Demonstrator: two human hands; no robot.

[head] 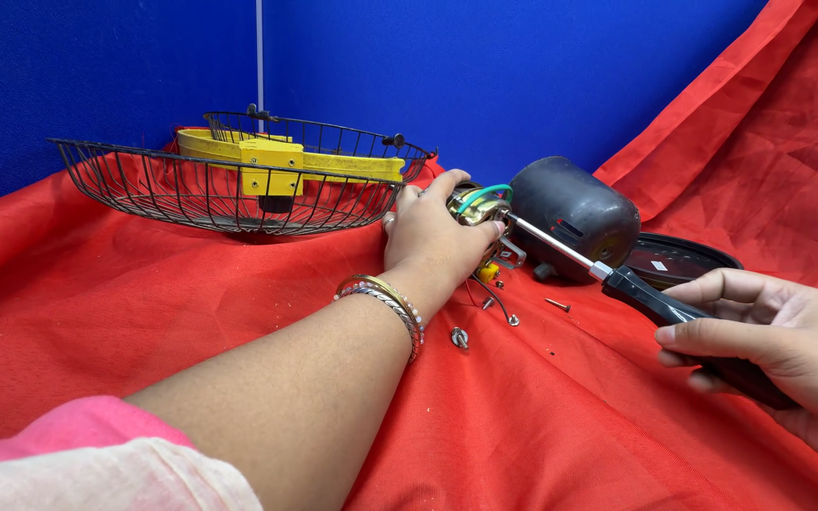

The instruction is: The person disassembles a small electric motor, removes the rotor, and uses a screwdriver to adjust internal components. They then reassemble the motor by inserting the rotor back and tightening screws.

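L hand reaches fwd across the red cloth, fingers wrapped round the motor core, a brassy winding w/ green wire looped on top, approx mid-desk toward the back. Bangles on L wrist, pink sleeve at near-left corner. R hand at right edge, closed round the black handle of a screwdriver; shaft runs up-left, tip meets the core right beside L fingertips. Hands well apart, joined only via the tool. Black motor cover lies just behind the shaft, touching or nearly touching the core, can't tell which. Dark flat base sits right of the cover, partly hidden by it. Loose bits on cloth near L wrist: a screw under the shaft, a small round metal piece by the bangles, thin wire leads trailing from the core, small yellow piece under the hand. Back-left: two wire fan guards nested/overlapping, yellow blade resting inside. Blue wall behind; cloth rides up the wall at back-right.
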